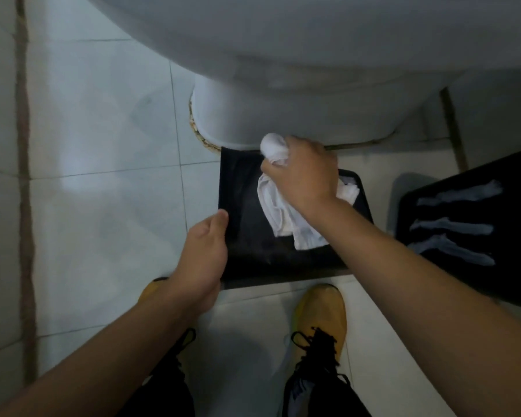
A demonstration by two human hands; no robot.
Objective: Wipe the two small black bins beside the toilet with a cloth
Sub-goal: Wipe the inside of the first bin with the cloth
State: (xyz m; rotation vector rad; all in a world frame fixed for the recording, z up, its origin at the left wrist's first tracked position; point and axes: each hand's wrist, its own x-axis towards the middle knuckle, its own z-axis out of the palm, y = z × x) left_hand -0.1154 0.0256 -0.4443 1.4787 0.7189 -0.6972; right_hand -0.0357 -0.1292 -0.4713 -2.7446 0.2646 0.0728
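Head view, looking straight down: a small black bin (247, 224) stands on the pale floor tiles (103, 164), its far edge up against the base of the white toilet (283, 85). The right hand (304, 173) is closed around a bunched white cloth (280, 212) and holds it over the bin's top; one knot of cloth pokes out above the fingers near the toilet base, and the rest trails down across the black surface toward the near edge. The right forearm crosses the bin's right side and hides that edge. The left hand (203, 257) grips the bin's near left corner, thumb lying along the left rim and the fingers curled below it, out of sight.

A second black bin (463, 236) sits to the right, just beside the first but apart from it, partly cut off by the picture's edge; pale streaks of reflection cross its top. Two yellow shoes with black laces stand at the bottom: the right shoe (322, 320) just in front of the first bin, the left shoe (154, 287) mostly hidden under the left forearm. A dark brown grout line (24, 176) runs down the far left.
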